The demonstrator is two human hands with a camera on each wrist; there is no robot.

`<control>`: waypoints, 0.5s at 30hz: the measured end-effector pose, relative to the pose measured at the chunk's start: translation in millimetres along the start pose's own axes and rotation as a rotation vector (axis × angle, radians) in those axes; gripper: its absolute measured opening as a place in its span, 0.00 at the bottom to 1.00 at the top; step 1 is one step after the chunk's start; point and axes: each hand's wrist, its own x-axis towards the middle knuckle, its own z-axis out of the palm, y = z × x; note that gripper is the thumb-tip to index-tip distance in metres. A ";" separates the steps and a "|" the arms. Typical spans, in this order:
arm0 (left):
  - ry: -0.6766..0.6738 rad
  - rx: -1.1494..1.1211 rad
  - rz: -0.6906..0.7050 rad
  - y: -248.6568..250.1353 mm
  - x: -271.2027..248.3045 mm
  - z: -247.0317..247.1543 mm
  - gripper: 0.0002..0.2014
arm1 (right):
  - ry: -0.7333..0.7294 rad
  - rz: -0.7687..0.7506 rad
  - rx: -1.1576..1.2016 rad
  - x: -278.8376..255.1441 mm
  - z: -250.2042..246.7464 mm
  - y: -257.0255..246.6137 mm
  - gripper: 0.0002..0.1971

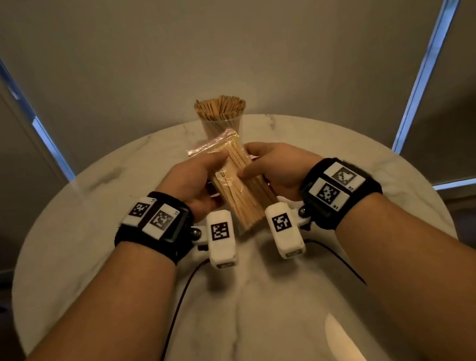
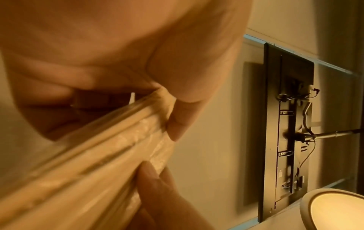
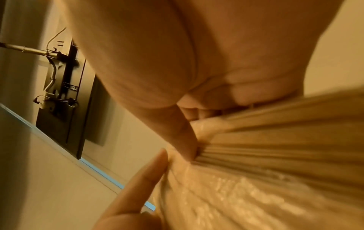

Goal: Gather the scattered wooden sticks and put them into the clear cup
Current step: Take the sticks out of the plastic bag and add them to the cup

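both hands, left hand (image 1: pixel 192 183) and right hand (image 1: pixel 277 166), are gripping a plastic bag of sticks (image 1: pixel 236 180) over the table (image 1: pixel 87 229), just in front of the stick-filled cup (image 1: pixel 221 116).

A round white marble table (image 1: pixel 87 229) fills the lower head view. Behind it hang grey blinds (image 1: pixel 126 59), with strips of blue daylight (image 1: pixel 28 116) showing at their edges on either side. In the left wrist view, a black panel (image 2: pixel 275 140) with loose wires is mounted on the wall above the table's rim.
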 end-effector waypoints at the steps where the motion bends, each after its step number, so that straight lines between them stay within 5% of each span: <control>1: -0.003 -0.039 0.026 -4.0 1.4 -1.4 0.19 | 0.000 0.000 -0.028 1.1 -0.6 0.5 0.16; 4: 0.009 -0.123 0.101 -8.1 8.5 -5.9 0.21 | 0.072 -0.033 -0.090 10.4 0.0 1.2 0.11; 8: 0.080 -0.201 0.349 4.9 15.9 -15.4 0.15 | 0.240 -0.184 0.011 22.4 0.6 5.7 0.19; 12: -0.042 0.027 0.553 5.4 8.8 -17.2 0.18 | -0.084 -0.218 0.249 16.2 11.5 3.0 0.11; 15: -0.156 0.134 0.492 1.5 2.5 -13.9 0.19 | -0.099 -0.174 0.378 9.8 15.6 -1.0 0.21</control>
